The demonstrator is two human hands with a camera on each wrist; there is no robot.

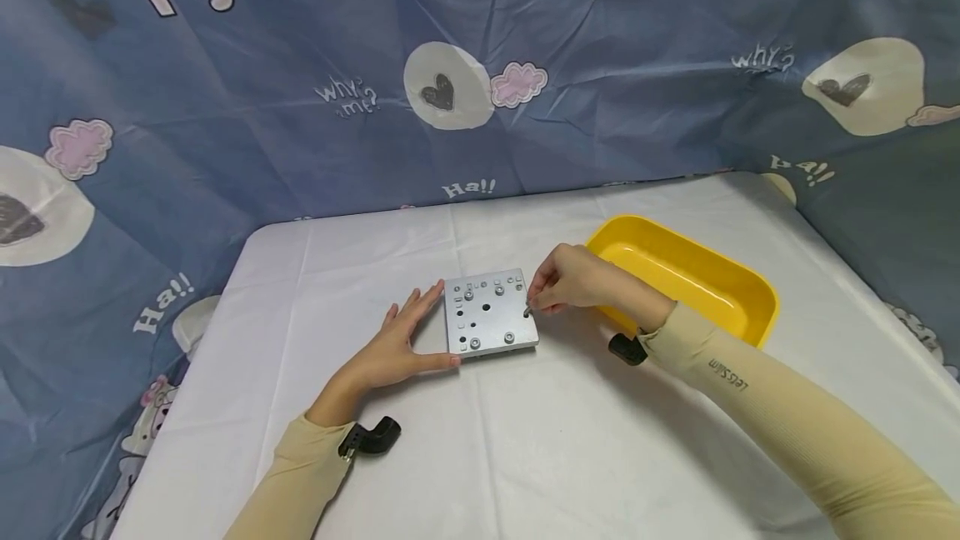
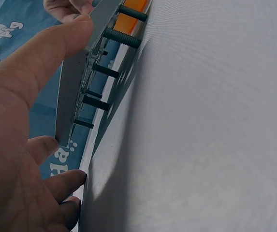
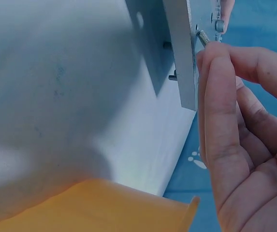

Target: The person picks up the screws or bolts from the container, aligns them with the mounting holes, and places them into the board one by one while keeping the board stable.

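A silver metal plate (image 1: 491, 319) with several holes and screws set in it stands raised over the white table. Threaded screw shanks (image 2: 122, 37) stick out beneath it. My left hand (image 1: 405, 344) holds the plate by its left side, thumb at the near corner and index finger at the far corner. With thumb and fingertips, my right hand (image 1: 573, 280) pinches a small screw (image 3: 203, 37). The screw slants, its tip right at a hole near the plate's right edge. Its head is hidden by the fingertips.
A yellow tray (image 1: 765, 307) sits to the right, partly behind the right forearm. White cloth (image 1: 570, 457) covers the table. A blue printed curtain (image 1: 300, 148) hangs behind it. Each wrist wears a black device (image 1: 628, 349).
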